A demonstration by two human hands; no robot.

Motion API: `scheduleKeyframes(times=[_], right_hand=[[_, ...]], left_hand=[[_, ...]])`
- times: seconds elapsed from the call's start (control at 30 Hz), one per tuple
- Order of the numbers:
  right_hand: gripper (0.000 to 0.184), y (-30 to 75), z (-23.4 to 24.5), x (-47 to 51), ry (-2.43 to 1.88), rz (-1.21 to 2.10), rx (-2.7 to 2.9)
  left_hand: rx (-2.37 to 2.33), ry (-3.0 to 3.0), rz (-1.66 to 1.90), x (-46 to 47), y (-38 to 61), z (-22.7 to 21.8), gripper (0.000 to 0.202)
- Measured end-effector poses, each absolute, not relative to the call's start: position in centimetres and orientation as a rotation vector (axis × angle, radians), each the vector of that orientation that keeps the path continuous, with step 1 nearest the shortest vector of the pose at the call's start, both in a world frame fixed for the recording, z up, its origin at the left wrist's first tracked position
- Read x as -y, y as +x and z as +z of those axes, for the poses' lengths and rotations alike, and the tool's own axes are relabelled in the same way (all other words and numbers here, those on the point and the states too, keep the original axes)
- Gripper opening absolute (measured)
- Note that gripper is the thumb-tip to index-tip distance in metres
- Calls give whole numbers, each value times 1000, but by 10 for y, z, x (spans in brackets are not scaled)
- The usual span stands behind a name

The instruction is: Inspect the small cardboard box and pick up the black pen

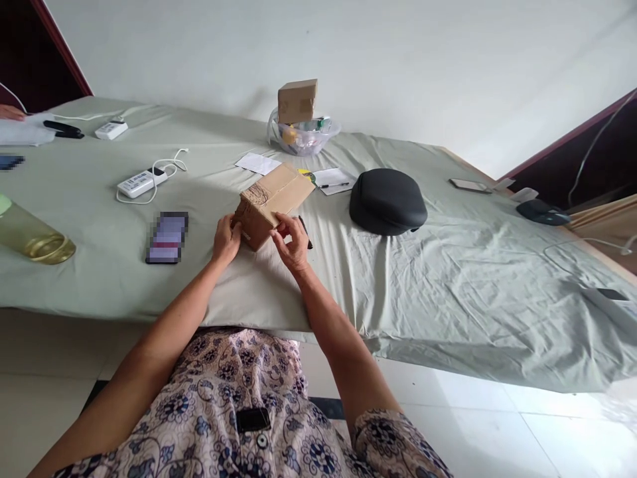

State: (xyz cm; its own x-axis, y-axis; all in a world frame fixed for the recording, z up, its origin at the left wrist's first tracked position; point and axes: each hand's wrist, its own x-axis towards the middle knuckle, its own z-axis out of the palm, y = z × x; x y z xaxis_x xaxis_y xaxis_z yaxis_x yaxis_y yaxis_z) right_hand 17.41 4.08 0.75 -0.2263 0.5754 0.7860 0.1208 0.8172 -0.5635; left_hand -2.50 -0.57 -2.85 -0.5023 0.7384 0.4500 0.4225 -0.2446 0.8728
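A brown cardboard box [279, 196] with dark scribbles on top sits at an angle near the table's front edge. My left hand [227, 239] grips its left end, fingers curled against the side. At the near right corner, my right hand [293, 244] has thumb and forefinger pinched together on the box's upper edge. Whether a thin bit of tape or flap lies between those fingertips is too small to see. A slim dark object [306, 234] lies just behind my right hand, partly hidden by it.
A black zip case [388, 201] lies to the right, a phone [168, 238] and bottle [37, 236] to the left. Behind stand a clear basin [311, 143] with a small carton [297, 103], papers [334, 180] and a power strip [142, 182]. Another person's hand [10, 113] shows far left.
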Motion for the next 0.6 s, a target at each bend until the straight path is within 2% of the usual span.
scheduleKeyframes(times=[0.07,0.23,0.3,0.6], right_hand=[[42,171,8,-38,-548,447,1780],[43,167,5,-37,-596,437,1778],[43,166,5,-36,-608,445,1772],[41,171,5,-41,-687,444,1767]], left_hand=[[-1777,1650,1819,8,-24,-27,58],[-1674,2064,1773,12,-11,-22,108],[-1730,2133,1746,11,-5,-23,121],[-1862,2108,1745,15,3,-19,103]])
